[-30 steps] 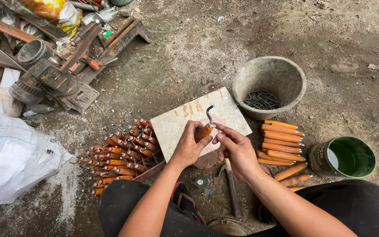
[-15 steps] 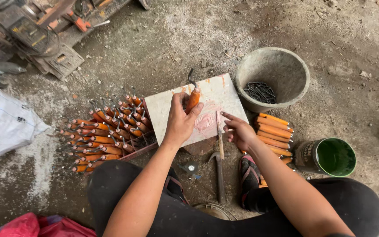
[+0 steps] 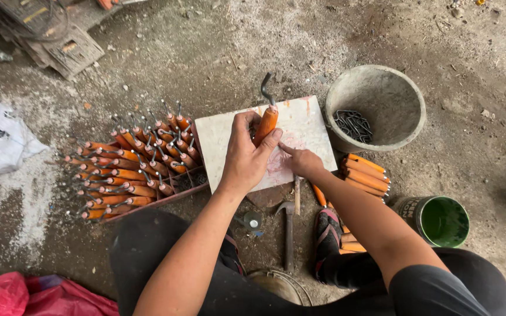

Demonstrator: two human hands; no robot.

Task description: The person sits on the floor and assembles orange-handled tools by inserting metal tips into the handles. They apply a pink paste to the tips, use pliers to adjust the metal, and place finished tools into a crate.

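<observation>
Slab under handle (left grip)

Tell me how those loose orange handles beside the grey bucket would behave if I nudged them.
The orange handles look round and tapered, so they would probably roll, likely in a curve. They seem stiff and light, like wood. Lying stacked side by side, one nudge may scatter several.

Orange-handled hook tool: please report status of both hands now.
Left hand grips orange-handled hook tool, metal hook up, over the white slab. Right hand empty, flat on slab. Hammer lies just below; nothing obstructing.
</observation>
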